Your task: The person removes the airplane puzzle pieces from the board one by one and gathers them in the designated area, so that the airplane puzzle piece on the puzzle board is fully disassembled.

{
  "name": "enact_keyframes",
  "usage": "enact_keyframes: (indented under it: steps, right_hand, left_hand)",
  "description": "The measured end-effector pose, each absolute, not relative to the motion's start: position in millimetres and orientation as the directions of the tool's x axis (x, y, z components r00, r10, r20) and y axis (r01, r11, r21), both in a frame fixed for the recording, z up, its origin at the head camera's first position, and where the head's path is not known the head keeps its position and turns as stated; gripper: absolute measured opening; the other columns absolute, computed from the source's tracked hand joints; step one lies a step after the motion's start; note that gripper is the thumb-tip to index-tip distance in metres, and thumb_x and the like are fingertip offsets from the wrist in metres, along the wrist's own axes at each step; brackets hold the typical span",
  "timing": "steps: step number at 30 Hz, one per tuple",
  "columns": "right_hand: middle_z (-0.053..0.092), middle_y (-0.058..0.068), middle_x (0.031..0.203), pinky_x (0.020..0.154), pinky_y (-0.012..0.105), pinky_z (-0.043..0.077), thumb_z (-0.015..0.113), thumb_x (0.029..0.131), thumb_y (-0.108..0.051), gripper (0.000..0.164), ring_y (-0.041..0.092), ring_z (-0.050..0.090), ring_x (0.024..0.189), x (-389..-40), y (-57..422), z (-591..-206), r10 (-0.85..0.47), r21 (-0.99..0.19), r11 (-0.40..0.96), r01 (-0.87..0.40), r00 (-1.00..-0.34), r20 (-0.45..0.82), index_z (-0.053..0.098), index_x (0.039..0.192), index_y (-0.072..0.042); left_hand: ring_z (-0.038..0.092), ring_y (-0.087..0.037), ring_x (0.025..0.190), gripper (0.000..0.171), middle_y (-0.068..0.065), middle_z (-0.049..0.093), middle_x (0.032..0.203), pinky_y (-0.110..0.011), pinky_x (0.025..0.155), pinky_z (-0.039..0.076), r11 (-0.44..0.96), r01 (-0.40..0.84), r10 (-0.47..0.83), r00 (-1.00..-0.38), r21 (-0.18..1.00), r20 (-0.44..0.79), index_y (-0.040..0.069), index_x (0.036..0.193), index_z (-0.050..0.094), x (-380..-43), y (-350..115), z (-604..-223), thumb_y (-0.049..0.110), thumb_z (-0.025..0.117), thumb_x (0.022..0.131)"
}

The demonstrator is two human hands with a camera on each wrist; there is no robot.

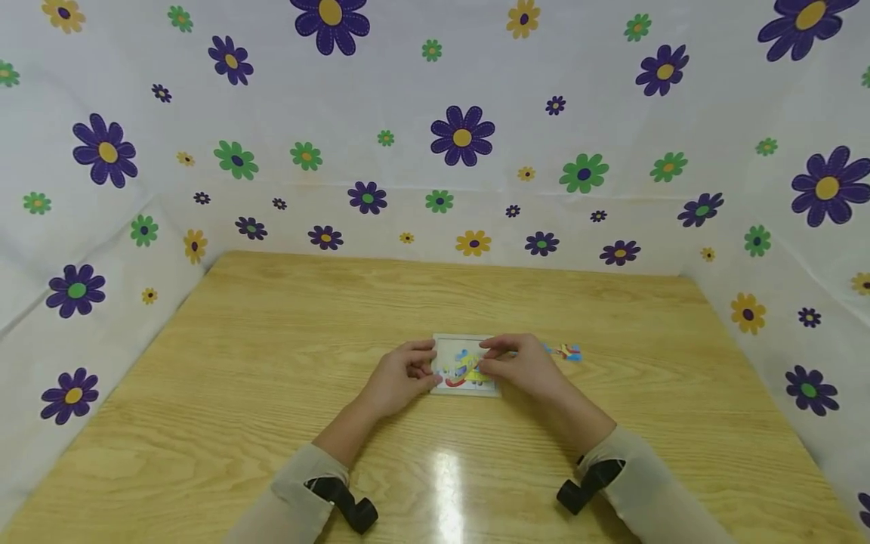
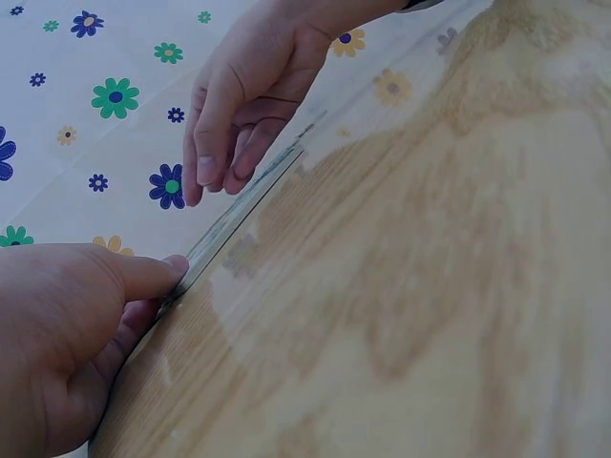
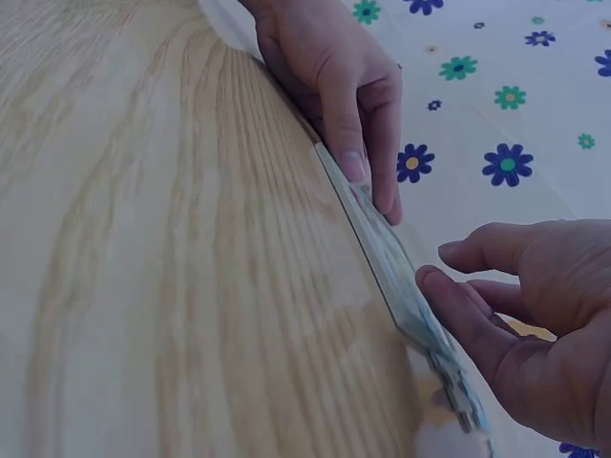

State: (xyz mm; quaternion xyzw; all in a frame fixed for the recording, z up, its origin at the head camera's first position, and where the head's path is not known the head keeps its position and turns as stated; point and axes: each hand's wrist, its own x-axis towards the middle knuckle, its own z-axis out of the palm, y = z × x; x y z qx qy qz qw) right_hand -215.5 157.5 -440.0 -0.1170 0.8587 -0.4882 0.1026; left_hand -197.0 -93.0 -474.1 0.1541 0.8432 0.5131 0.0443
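Observation:
A small jigsaw puzzle tray (image 1: 465, 337) with a pale rim lies flat on the table, and coloured jigsaw pieces (image 1: 464, 370) fill its lower part. My left hand (image 1: 397, 383) holds the tray's left edge; in the left wrist view its thumb (image 2: 158, 277) rests on top of the rim. Over the tray's right side is my right hand (image 1: 529, 366), thumb and fingers apart. No piece shows between them in the right wrist view, where the thumb (image 3: 453, 301) is at the tray's edge. The right hand partly covers the tray.
More loose jigsaw pieces (image 1: 567, 352) lie just right of the tray, partly behind the right hand. Under everything is a wood-grain table (image 1: 285, 325). A white flowered cloth (image 1: 394, 91) stands behind it and along both sides.

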Motion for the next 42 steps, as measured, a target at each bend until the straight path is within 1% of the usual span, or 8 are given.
enact_keyframes:
  steps: [6, 13, 20, 24, 27, 31, 37, 42]
  right_hand:
    - [0.069, 0.007, 0.098, 0.064, 0.023, 0.049, 0.076, 0.088, -0.018, 0.036, 0.014, 0.062, 0.082, -218, 144, -435, -0.322, -0.854, 0.517, -0.052, -0.937, -0.138, 0.071, 0.120, -0.003]
    - [0.063, 0.010, 0.096, 0.070, 0.026, 0.056, 0.073, 0.091, -0.015, 0.041, 0.015, 0.062, 0.078, -220, 139, -433, -0.343, -0.850, 0.526, 0.000, -0.915, -0.213, 0.065, 0.128, 0.001]
    - [0.063, 0.008, 0.087, 0.061, 0.024, 0.048, 0.068, 0.094, -0.013, 0.034, 0.013, 0.059, 0.069, -223, 137, -434, -0.344, -0.798, 0.601, -0.038, -0.914, -0.216, 0.067, 0.125, 0.000]
    - [0.064, 0.011, 0.092, 0.066, 0.024, 0.054, 0.064, 0.096, -0.011, 0.029, 0.013, 0.062, 0.073, -224, 135, -435, -0.334, -0.822, 0.570, -0.026, -0.920, -0.203, 0.065, 0.124, -0.001]
    - [0.064, 0.015, 0.104, 0.074, 0.027, 0.059, 0.062, 0.098, -0.009, 0.027, 0.015, 0.067, 0.081, -225, 134, -436, -0.323, -0.867, 0.499, 0.020, -0.923, -0.207, 0.062, 0.123, 0.000]
    - [0.060, 0.020, 0.115, 0.078, 0.031, 0.061, 0.060, 0.099, -0.007, 0.025, 0.019, 0.069, 0.087, -225, 135, -436, -0.316, -0.899, 0.432, 0.068, -0.922, -0.222, 0.057, 0.122, 0.001]
    - [0.063, 0.018, 0.104, 0.078, 0.031, 0.060, 0.060, 0.099, -0.006, 0.021, 0.020, 0.069, 0.086, -223, 146, -432, -0.303, -0.879, 0.476, 0.039, -0.931, -0.205, 0.056, 0.118, 0.002]
    - [0.059, 0.018, 0.105, 0.081, 0.030, 0.060, 0.056, 0.100, -0.001, 0.029, 0.020, 0.068, 0.089, -219, 157, -429, -0.334, -0.886, 0.462, 0.041, -0.917, -0.217, 0.057, 0.129, 0.003]
  left_hand:
    - [0.061, -0.012, 0.093, 0.044, -0.010, 0.055, 0.145, -0.020, 0.080, 0.055, 0.438, 0.222, 0.322, -0.943, 0.871, 0.079, -0.004, 0.129, 0.064, -198, -92, -474, 0.010, 0.076, 0.089]
    - [0.062, -0.013, 0.094, 0.044, -0.011, 0.054, 0.145, -0.020, 0.080, 0.055, 0.438, 0.231, 0.337, -0.938, 0.869, 0.080, -0.005, 0.129, 0.064, -199, -89, -476, 0.010, 0.076, 0.089]
    - [0.062, -0.013, 0.094, 0.043, -0.010, 0.055, 0.145, -0.019, 0.079, 0.054, 0.437, 0.243, 0.342, -0.935, 0.866, 0.090, -0.004, 0.128, 0.064, -200, -87, -475, 0.012, 0.076, 0.090]
    - [0.062, -0.014, 0.094, 0.043, -0.011, 0.055, 0.145, -0.019, 0.079, 0.055, 0.427, 0.232, 0.329, -0.940, 0.874, 0.089, -0.005, 0.127, 0.065, -201, -88, -474, 0.009, 0.076, 0.089]
    - [0.062, -0.013, 0.094, 0.043, -0.010, 0.055, 0.145, -0.020, 0.080, 0.055, 0.433, 0.227, 0.317, -0.944, 0.872, 0.089, -0.005, 0.128, 0.065, -201, -90, -473, 0.008, 0.076, 0.088]
    - [0.061, -0.013, 0.093, 0.043, -0.010, 0.055, 0.145, -0.020, 0.079, 0.055, 0.436, 0.228, 0.315, -0.945, 0.870, 0.090, -0.005, 0.128, 0.065, -200, -92, -471, 0.009, 0.076, 0.088]
    - [0.062, -0.014, 0.093, 0.039, -0.011, 0.054, 0.146, -0.019, 0.078, 0.054, 0.429, 0.223, 0.316, -0.945, 0.875, 0.086, -0.004, 0.124, 0.067, -199, -91, -470, 0.008, 0.076, 0.088]
    - [0.061, -0.013, 0.093, 0.039, -0.010, 0.054, 0.146, -0.020, 0.079, 0.054, 0.434, 0.218, 0.304, -0.949, 0.874, 0.086, -0.003, 0.124, 0.068, -197, -92, -473, 0.008, 0.077, 0.088]
